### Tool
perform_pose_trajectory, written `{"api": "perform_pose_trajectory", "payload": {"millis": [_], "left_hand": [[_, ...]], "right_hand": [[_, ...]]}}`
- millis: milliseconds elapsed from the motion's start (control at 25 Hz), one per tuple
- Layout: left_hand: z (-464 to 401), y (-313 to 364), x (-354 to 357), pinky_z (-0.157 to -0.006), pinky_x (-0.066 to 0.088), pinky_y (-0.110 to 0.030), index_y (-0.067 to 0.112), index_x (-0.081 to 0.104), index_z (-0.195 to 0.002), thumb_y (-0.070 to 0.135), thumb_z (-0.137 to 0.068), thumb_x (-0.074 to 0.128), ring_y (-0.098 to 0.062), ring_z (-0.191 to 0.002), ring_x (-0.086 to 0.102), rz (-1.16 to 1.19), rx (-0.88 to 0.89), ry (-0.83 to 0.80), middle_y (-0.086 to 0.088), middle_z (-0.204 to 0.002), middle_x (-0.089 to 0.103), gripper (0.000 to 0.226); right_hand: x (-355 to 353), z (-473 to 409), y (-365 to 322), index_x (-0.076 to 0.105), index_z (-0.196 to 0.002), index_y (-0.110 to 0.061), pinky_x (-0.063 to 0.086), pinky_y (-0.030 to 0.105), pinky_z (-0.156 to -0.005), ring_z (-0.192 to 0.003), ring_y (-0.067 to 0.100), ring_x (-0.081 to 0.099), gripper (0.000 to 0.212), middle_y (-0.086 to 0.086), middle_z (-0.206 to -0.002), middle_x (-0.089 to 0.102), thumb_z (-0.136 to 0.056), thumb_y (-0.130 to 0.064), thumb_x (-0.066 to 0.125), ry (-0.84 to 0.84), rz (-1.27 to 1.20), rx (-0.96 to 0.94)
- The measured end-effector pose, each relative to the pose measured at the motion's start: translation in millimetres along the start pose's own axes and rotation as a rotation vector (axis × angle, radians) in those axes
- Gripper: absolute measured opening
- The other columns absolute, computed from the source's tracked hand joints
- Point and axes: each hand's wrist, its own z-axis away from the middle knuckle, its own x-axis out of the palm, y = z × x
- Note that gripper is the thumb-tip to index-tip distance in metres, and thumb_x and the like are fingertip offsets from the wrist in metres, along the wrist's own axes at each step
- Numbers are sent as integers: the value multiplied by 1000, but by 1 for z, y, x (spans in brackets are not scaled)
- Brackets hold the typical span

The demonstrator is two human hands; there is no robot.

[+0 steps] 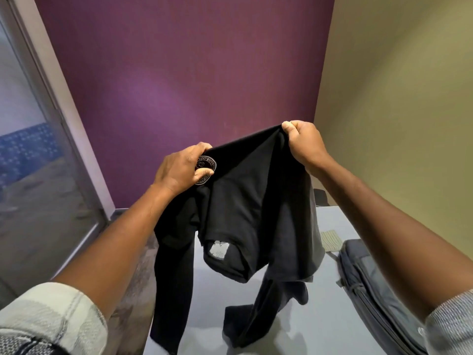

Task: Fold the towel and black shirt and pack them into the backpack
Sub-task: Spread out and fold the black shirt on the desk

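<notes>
Black shirt (253,201) is held up in the air over the grey surface (320,316), hanging from both hands, with its lower part and a long sleeve draping down to 6 o'clock; the trailing cloth touches the surface near the front. Surface's left edge runs down at 7 o'clock, and one sleeve hangs past that edge toward the floor. Far edge sits at about 2 o'clock of the shirt, close to the purple wall (179,73); beige wall (396,98) closes off the right. Open room on the surface is mostly in the middle and front. Backpack (371,290), grey, lies along the surface's right side at 4 o'clock of the shirt, with the pale folded towel (330,240) just beyond it, touching or nearly so, can't tell which. Left hand (181,170) grips the shirt's top edge at 9 o'clock, fingers curled over it and thumb pressed on the round printed logo (206,169). Right hand (303,144) is higher, at 1 o'clock, fist closed round a bunched piece of the top edge. The cloth is stretched between the two hands and sags below them. A white patch (218,249) shows on the hanging fold below centre.
</notes>
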Motion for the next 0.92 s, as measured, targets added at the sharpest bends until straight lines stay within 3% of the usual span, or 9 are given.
{"api": "perform_pose_trajectory", "payload": {"millis": [120,280,360,480,560,640,720,800,920], "left_hand": [[4,4,16,-67,47,-40,21,56,-120,36,-85,75,-35,-90,65,-52,-161,-37,-3,-102,61,43],[15,35,44,-87,47,-44,22,55,-119,39,-85,74,-37,-102,60,259,-521,-120,-8,-112,57,43],[37,55,66,-86,50,-43,21,58,-102,53,-89,62,-34,-98,61,407,-694,-135,-7,-103,63,35],[96,84,86,-74,56,-33,15,66,-88,77,-91,30,-29,-80,68,583,-1005,-577,-9,-90,70,72],[133,97,89,-66,52,-26,9,67,-96,76,-92,24,-23,-75,66,764,-1161,-863,-9,-94,72,80],[154,103,91,-71,56,-29,11,66,-104,75,-93,23,-22,-80,69,964,-1239,-975,-9,-99,74,78],[158,100,101,-80,58,-39,20,63,-114,72,-95,28,-26,-95,73,1267,-1294,-937,-9,-110,74,65],[150,88,119,-91,56,-48,19,61,-124,60,-98,44,-31,-108,68,1499,-1389,-674,-10,-125,68,51],[124,68,130,-100,51,-49,8,58,-130,39,-101,53,-29,-114,62,1568,-1430,-315,-12,-133,62,43]], "right_hand": [[8,-1,-5,41,-68,-22,29,33,-62,-63,13,36,37,-2,-66,39,-102,-35,46,-46,-175,99],[23,-4,-10,52,-76,-18,33,34,-68,-72,19,42,32,5,-77,47,-100,-37,46,-73,-361,218],[28,-5,-6,53,-79,-18,33,34,-68,-72,19,42,29,5,-78,47,-98,-39,46,-50,-369,221],[32,0,0,52,-75,-18,36,32,-62,-69,19,44,31,8,-75,48,-98,-38,47,-35,-376,245],[35,6,6,47,-70,-17,35,28,-55,-63,15,43,35,7,-72,47,-103,-29,46,-38,-388,257],[38,12,11,51,-73,-15,40,28,-55,-64,14,48,33,7,-73,51,-104,-25,45,-34,-413,269],[43,18,17,58,-82,-11,51,35,-62,-72,17,55,30,9,-79,56,-105,-25,45,-39,-445,299],[45,28,22,63,-89,-5,59,41,-72,-79,20,61,31,12,-85,62,-105,-25,45,-38,-453,355],[39,45,30,62,-96,5,61,43,-73,-82,24,65,28,18,-89,66,-101,-19,48,28,-480,457]]}}
